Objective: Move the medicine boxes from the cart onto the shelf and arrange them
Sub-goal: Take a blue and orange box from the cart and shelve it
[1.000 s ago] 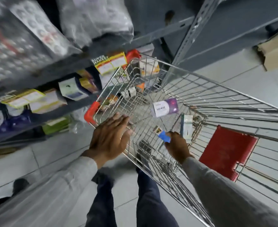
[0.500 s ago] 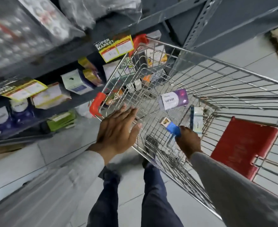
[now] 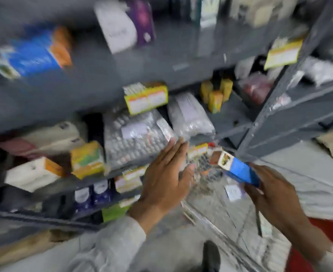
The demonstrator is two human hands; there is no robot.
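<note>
Blue medicine box in your right hand, grip closed on its lower end, above cart, near shelf. Left hand open, empty. Risk: end-only hold, box slips or clips shelf edge. Shelves crowded, slots tight. Grey metal racking, pale tile floor; frame blurred.

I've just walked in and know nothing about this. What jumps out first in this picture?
Two bare hands fill the lower middle: the right hand grips a small blue medicine box, while the left hand is spread open and empty beside it. Behind them, grey metal shelves stand crowded with boxes and clear bags of pill strips, with yellow price labels on the edges. Everything is blurred.
</note>
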